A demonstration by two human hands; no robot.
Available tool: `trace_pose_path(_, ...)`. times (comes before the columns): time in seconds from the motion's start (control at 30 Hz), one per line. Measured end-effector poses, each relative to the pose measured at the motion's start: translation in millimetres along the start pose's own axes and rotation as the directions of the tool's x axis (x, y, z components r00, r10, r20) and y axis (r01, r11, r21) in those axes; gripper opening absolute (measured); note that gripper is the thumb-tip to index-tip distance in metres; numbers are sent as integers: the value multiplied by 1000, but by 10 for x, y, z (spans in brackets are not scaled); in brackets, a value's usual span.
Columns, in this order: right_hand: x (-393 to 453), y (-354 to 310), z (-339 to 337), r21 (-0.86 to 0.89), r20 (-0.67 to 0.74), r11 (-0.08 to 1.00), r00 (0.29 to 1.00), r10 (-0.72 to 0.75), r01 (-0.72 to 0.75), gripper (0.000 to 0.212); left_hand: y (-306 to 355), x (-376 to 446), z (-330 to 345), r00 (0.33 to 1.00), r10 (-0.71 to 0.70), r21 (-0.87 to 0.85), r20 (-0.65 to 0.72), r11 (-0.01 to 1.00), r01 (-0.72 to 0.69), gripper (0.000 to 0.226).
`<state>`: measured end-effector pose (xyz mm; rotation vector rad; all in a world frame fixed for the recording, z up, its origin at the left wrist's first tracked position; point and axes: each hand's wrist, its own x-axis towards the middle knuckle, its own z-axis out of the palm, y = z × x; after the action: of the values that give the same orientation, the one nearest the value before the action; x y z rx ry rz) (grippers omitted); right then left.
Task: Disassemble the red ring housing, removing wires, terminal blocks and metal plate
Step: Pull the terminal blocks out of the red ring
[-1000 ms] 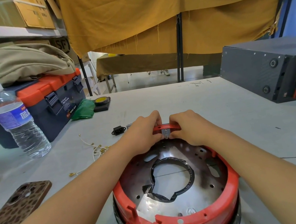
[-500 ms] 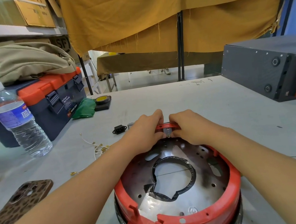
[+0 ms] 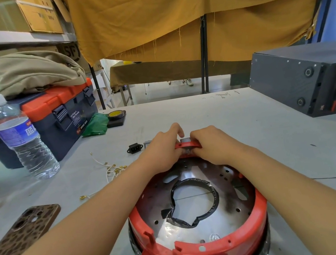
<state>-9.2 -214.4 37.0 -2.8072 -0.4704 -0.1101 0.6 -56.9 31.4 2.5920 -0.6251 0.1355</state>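
Grey worktable [image 3: 247, 117]: it fills the frame under a yellow curtain, and everything we work on lies on it.
Red ring housing [image 3: 202, 249]: it sits at the bottom centre, nearest us, open side up, so we can reach over the near rim to the far one.
Metal plate [image 3: 227, 209]: it lies inside the ring with a taped cut-out in its middle; we judge it not yet removed.
Forearms: both run up from the lower corners and meet at the far rim.
Left hand [image 3: 161, 147]: our fingers curl over the far rim and pinch it, probably to brace the ring.
Right hand [image 3: 209, 141]: it is clamped likewise on the rim, thumb by a small grey part [image 3: 185, 140] seated there, likely a terminal block we are pushing out.
Loose wires [image 3: 112, 169]: they lie to the left, with a black socket [image 3: 134, 148] beyond, set aside.
Far left: a phone [image 3: 21, 234], a water bottle [image 3: 23, 142] and a toolbox [image 3: 58, 116].
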Motion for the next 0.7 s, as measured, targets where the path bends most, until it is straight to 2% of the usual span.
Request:
trace_pose_path(0.1,-4,12,0,66,-16,998,1000,-3,4,31,-4,-5,-44,1000,-22,-84,4,996,22,39)
trace_pose_path(0.23,-20,2,-4,93,-22,995,999,-29,31,20,-21,-5,-89,997,-70,-237,-44,970,58,44)
trace_pose_path(0.37,-36,3,-10,118,-11,992,999,-41,42,8,-44,11,-96,985,-150,-440,-83,892,99,27)
trace_pose_path(0.43,-46,-1,-14,107,11,993,999,-46,45,25,-60,16,-96,977,-182,-483,-109,869,108,13)
trace_pose_path(0.53,-47,-13,-11,85,17,995,999,-51,49,29,-87,25,-78,969,-202,-488,-144,866,108,1)
trace_pose_path(0.6,-35,-8,-5,62,28,997,999,-37,36,32,-99,37,-76,964,-209,-487,-165,867,105,6)
trace_pose_path(0.7,-26,-3,-7,60,41,998,998,-37,34,37,-118,52,-101,946,-275,-574,-174,808,129,22)
